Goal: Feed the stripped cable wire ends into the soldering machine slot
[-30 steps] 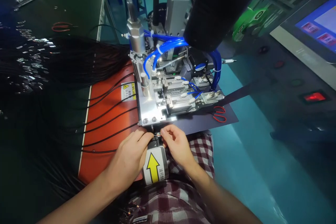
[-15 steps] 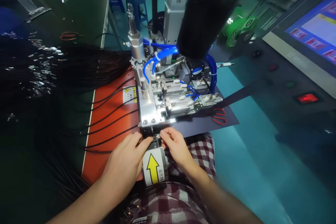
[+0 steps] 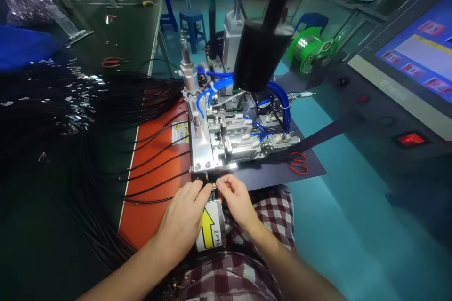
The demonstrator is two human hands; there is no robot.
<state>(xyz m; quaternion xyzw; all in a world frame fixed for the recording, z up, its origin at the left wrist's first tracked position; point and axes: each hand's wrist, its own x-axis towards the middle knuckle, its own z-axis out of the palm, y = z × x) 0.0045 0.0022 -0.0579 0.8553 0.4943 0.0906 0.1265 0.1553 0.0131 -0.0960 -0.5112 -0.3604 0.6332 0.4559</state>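
Observation:
My left hand (image 3: 185, 211) is closed at the near end of the machine's front strip, its thumb and fingertips bent down there. A black cable (image 3: 151, 201) runs in under it from the left. Against its thumb, my right hand (image 3: 237, 200) pinches a tiny, shiny piece whose kind is too small to tell. Both sets of fingertips meet just in front of the silver machine block (image 3: 203, 150). Below them is a white label (image 3: 218, 240) with a yellow arrow, partly covered by my left hand. Several other black cables lead into the machine's left side.
An orange-red board (image 3: 141, 225) lies left of the machine, with a large bundle of black cables (image 3: 116, 99) beyond. Red-handled scissors (image 3: 298, 167) rest on the dark plate at right. A black cylinder (image 3: 256, 59) hangs overhead. A control panel (image 3: 399, 99) with a screen stands at right.
The view has shifted, so the scene sits slightly farther right and lower. My left thumb has moved closer to my right fingertips and covers more of the arrow label.

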